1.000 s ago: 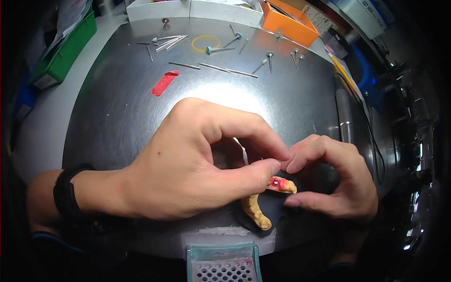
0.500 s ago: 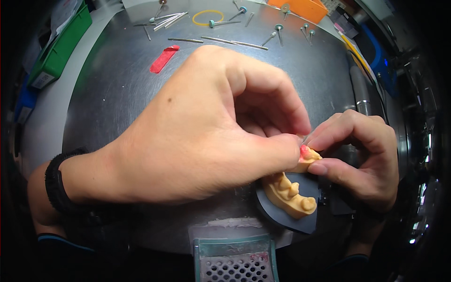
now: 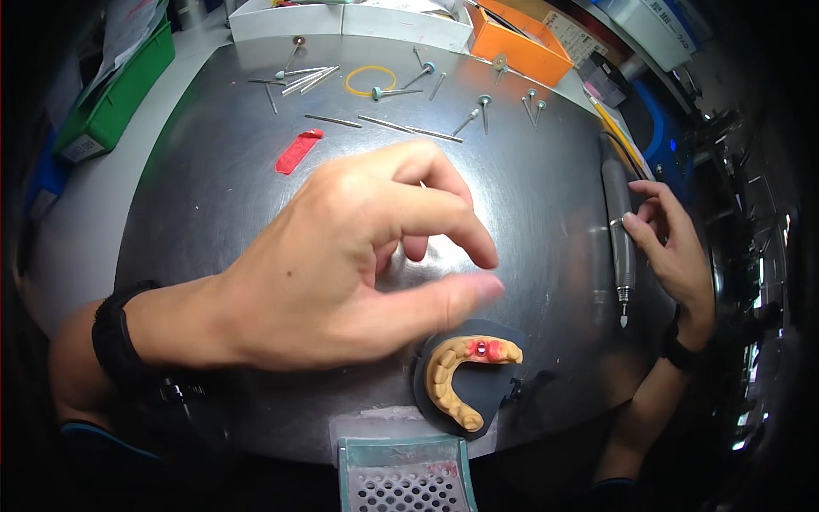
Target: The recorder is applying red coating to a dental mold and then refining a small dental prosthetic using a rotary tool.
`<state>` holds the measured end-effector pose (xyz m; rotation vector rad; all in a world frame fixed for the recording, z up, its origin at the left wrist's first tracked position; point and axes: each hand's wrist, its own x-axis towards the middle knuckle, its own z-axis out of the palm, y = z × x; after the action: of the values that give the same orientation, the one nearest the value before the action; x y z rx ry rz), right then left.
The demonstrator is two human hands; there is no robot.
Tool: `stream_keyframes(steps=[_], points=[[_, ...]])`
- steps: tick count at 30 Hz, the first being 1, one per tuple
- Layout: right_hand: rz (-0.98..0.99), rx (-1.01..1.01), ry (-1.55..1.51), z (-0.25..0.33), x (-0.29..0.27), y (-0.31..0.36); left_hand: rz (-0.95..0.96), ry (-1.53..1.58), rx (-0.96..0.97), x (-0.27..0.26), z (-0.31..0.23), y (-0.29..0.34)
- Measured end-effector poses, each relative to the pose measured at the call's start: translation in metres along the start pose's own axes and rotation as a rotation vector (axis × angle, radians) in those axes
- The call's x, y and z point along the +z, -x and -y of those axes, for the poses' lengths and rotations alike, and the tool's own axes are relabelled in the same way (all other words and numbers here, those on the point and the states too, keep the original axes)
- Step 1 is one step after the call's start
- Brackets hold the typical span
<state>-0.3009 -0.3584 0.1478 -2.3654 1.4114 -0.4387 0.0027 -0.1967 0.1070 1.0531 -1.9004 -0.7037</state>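
A tan dental arch model with a red patch at its front lies on a dark round base near the front edge of the metal table. My left hand hovers just above and left of it, fingers apart, holding nothing. My right hand is at the right edge, fingertips touching a grey handpiece that lies on the table with its tip pointing toward me.
Several metal burs and pins, a yellow rubber band and a red strip lie at the back. White trays, an orange bin and a green bin ring the table. A perforated tray sits at the front edge.
Both hands have let go of the dental model, which now rests on its base. My left hand lifted and spread; my right hand moved right to the handpiece.
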Motion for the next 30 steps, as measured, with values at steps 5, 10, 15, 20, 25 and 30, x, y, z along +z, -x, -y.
stream_keyframes(steps=[5, 10, 15, 20, 25, 30], points=[[-0.127, -0.274, 0.015, 0.029, 0.005, 0.018, 0.195, -0.038, 0.145, 0.006, 0.001, 0.008], [0.333, -0.662, -0.185, 0.076, 0.03, 0.041, 0.112, -0.061, 0.084, 0.018, 0.002, 0.015], [0.37, -0.609, -0.301, 0.089, 0.049, 0.042, 0.048, 0.018, 0.045, 0.024, 0.003, 0.017], [0.391, -0.571, -0.389, 0.09, 0.049, 0.041, 0.075, 0.028, 0.018, 0.022, 0.001, 0.016], [0.393, -0.553, -0.431, 0.089, 0.05, 0.042, 0.053, 0.02, 0.06, 0.02, -0.001, 0.015], [0.416, -0.536, -0.446, 0.089, 0.048, 0.042, 0.058, 0.035, 0.019, 0.022, -0.001, 0.017]])
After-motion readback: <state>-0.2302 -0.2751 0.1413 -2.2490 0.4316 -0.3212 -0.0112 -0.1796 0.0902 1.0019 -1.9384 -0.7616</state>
